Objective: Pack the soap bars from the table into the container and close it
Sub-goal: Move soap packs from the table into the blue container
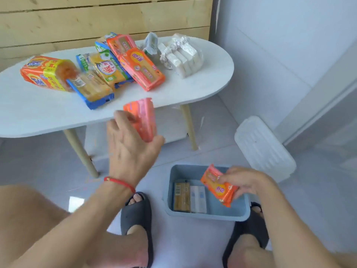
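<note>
Left hand (133,144) is gripping an orange soap bar (142,118) in front of the counter (202,82) edge, right hand (244,180) pinches another orange bar (219,185) over the open blue container (207,192) on the floor, two bars already inside, more packs (108,68) piled on the counter, white lid (264,149) just beside.

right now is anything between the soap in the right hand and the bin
Nothing visible. The right hand holds the orange soap bar just above the open blue container. Two bars lie at its left side; the lid lies off to the side.
</note>
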